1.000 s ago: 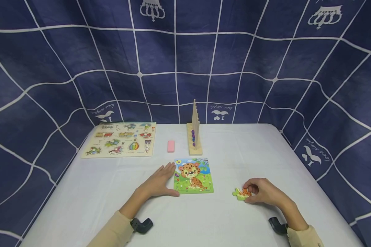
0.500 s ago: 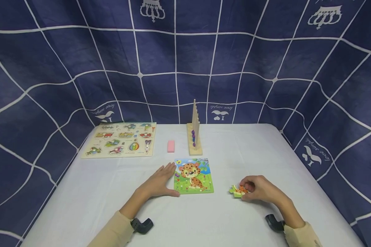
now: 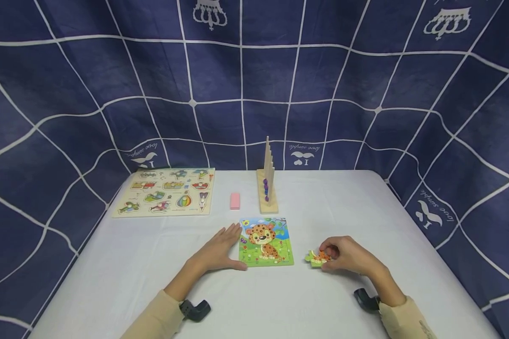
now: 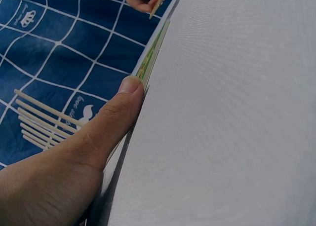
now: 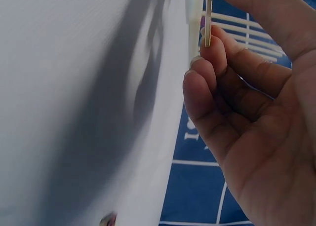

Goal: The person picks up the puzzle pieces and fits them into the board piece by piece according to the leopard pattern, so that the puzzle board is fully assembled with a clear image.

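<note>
A square leopard jigsaw puzzle [image 3: 275, 249] lies flat on the white table. My left hand [image 3: 220, 249] rests along its left side, fingers extended, with the thumb at the lower left corner. In the left wrist view that thumb [image 4: 116, 105] touches the puzzle's edge [image 4: 150, 58]. To the right of the puzzle, my right hand [image 3: 349, 255] pinches a jigsaw piece [image 3: 316, 259] printed in green and spotted orange. The right wrist view shows the piece [image 5: 208, 21] edge-on between the fingertips, raised over the table and its shadow.
Behind the puzzle stands a wooden peg stand [image 3: 268, 207] with several upright rods and purple and blue beads. A pink block [image 3: 235, 201] lies left of it. At the back left is a knobbed vehicle puzzle board [image 3: 180, 190]. A blue checked curtain [image 3: 263, 75] encloses the table.
My right hand has moved left and slightly away from me with the jigsaw piece, closer to the puzzle. The left hand and the puzzle have stayed in place.
</note>
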### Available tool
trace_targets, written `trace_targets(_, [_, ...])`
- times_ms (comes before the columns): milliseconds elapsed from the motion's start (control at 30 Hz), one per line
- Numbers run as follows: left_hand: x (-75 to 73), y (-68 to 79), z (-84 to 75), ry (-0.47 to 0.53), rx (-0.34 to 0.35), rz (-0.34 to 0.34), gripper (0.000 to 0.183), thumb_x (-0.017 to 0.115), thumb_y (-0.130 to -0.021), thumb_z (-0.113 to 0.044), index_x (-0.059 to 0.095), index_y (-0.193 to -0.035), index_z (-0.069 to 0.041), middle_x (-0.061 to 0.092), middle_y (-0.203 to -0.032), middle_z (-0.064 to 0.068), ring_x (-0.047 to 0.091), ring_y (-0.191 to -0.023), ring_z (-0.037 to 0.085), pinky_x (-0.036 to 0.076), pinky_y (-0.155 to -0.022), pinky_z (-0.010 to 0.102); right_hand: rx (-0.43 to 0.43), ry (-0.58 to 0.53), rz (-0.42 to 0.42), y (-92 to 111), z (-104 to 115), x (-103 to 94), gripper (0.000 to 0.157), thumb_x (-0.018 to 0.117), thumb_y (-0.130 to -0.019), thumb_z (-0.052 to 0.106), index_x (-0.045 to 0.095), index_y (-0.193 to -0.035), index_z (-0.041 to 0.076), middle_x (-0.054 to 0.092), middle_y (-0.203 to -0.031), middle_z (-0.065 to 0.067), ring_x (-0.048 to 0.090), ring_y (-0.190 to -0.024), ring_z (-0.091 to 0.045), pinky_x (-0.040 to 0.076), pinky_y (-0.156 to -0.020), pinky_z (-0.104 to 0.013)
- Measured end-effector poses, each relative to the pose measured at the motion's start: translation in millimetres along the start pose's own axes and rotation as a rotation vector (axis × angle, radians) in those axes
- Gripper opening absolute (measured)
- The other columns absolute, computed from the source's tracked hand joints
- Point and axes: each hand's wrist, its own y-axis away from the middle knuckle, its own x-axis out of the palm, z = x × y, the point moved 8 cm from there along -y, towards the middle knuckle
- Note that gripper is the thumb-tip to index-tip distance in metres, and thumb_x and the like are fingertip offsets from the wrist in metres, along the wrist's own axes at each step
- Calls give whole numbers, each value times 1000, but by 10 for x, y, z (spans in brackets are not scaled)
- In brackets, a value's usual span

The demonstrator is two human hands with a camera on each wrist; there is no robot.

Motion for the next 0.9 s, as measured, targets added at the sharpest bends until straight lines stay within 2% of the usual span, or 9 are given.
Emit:
trace_targets(167, [-2, 1, -6, -7, 0, -1, 122, 63, -66, -81, 24, -154, -6, 17, -163, 9, 16, -152, 25, 15, -126, 45, -15, 13, -4, -88, 111, 41, 37, 89, -66, 22, 68, -94, 12, 55, -72, 5, 48, -65, -6, 41, -53, -18])
trace_targets(400, [6, -2, -2, -31, -8, -8, 123, 63, -66, -82, 24, -154, -6, 17, -163, 8, 17, -152, 24, 16, -126, 44, -99, 38, -18, -234, 346, 85, 35, 88, -68, 20, 68, -94, 9, 56, -71, 3, 46, -63, -3, 42, -54, -18])
trace_targets(533, [-4, -1, -18, -23, -7, -10, 122, 63, -67, -82, 25, -154, -6, 18, -163, 9, 17, -152, 25, 16, -125, 45, -119, 48, -9, -329, 473, 128, 35, 88, -68, 20, 68, -95, 10, 55, -72, 5, 45, -62, -2, 42, -55, -18])
trace_targets(767, [16, 6, -7, -11, -18, 1, 121, 63, -68, -81, 24, -154, -7, 16, -164, 7, 15, -153, 22, 14, -126, 43, -179, 109, -15, -500, 712, 247, 36, 86, -70, 21, 69, -98, 8, 55, -72, 7, 43, -60, -2, 41, -58, -18])
trace_targets(900, [21, 5, -4, -8, -13, -2, 120, 63, -68, -81, 24, -154, -7, 16, -164, 7, 15, -153, 22, 14, -126, 44, -180, 136, -11, -606, 807, 346, 37, 87, -70, 24, 70, -99, 8, 53, -72, 7, 42, -63, -4, 38, -58, -19])
